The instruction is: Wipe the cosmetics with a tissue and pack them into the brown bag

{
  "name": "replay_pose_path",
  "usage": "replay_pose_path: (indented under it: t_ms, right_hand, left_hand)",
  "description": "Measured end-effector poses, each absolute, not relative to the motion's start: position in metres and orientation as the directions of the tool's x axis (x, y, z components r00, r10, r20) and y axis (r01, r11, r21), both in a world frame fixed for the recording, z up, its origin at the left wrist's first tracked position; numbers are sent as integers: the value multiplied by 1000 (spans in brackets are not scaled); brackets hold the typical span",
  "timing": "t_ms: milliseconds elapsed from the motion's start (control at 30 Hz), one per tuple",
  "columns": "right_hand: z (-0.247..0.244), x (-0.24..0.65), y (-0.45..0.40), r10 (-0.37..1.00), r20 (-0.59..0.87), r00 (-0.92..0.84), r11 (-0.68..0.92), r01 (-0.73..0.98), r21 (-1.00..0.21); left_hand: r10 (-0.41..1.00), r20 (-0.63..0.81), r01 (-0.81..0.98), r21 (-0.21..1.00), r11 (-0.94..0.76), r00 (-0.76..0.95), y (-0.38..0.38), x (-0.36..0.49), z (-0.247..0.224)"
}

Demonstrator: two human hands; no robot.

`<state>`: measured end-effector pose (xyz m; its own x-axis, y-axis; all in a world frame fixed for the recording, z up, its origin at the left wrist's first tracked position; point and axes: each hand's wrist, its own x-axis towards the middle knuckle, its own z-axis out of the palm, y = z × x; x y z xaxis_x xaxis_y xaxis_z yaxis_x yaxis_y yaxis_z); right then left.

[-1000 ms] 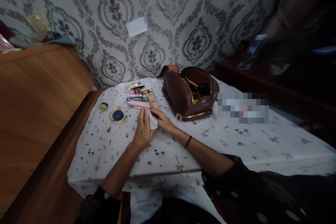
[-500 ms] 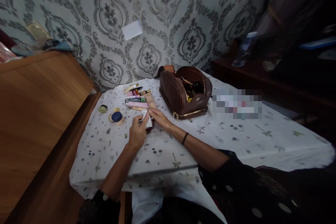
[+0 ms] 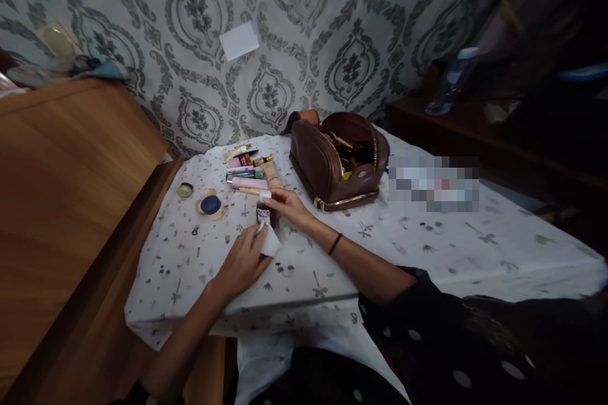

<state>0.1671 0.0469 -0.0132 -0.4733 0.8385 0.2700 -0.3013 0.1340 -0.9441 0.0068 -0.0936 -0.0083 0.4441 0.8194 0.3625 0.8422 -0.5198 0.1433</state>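
Note:
My right hand (image 3: 292,209) grips a small dark reddish-brown bottle (image 3: 264,213) by its top, its fingers at the white cap. A patterned label faces left on the bottle. My left hand (image 3: 241,261) is closed on a white wipe (image 3: 270,244), which touches the lower part of the bottle and hides it. Just beyond the hands lie a pink tube (image 3: 250,183), a beige tube (image 3: 271,173), a green-ended tube (image 3: 244,176) and a thin stick (image 3: 247,190). Left of them sits a jar with a dark blue lid (image 3: 211,205).
An open brown leather bag (image 3: 311,168) stands to the right, with items inside. A small green jar (image 3: 185,190) sits at the left of the cloth-covered table (image 3: 190,278). A wooden cabinet (image 3: 80,158) borders the left side; a plastic bottle (image 3: 449,85) stands far right.
My left hand has moved toward me with the wipe, down from the cap to the bottle's lower part. The bottle's label now shows. My right hand stays at the bottle's top.

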Motion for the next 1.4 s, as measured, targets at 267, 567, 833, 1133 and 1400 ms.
replay_pose_path:
  t_ms: [267,567,833,1133,1400]
  right_hand:
    - [-13,168,48,822,340,-457,200,-328,-923]
    - [-8,172,47,815,335,-474,233,-262,-937]
    - [0,166,40,794,396,-461,338,-206,-918]
    - [6,175,43,734,511,-447,509,-135,-850]
    - [5,175,44,761,473,-445,478,-109,-872]
  left_hand:
    - [818,430,844,198,-498,381,-82,-1,13]
    - [788,545,827,274,-491,286,-53,16,20]
    - [846,360,794,332,-510,393,-78,5,2]
    - [770,622,724,463,-511,146,-53,0,45]
    - [755,618,805,324,-497,217,-56,6,20]
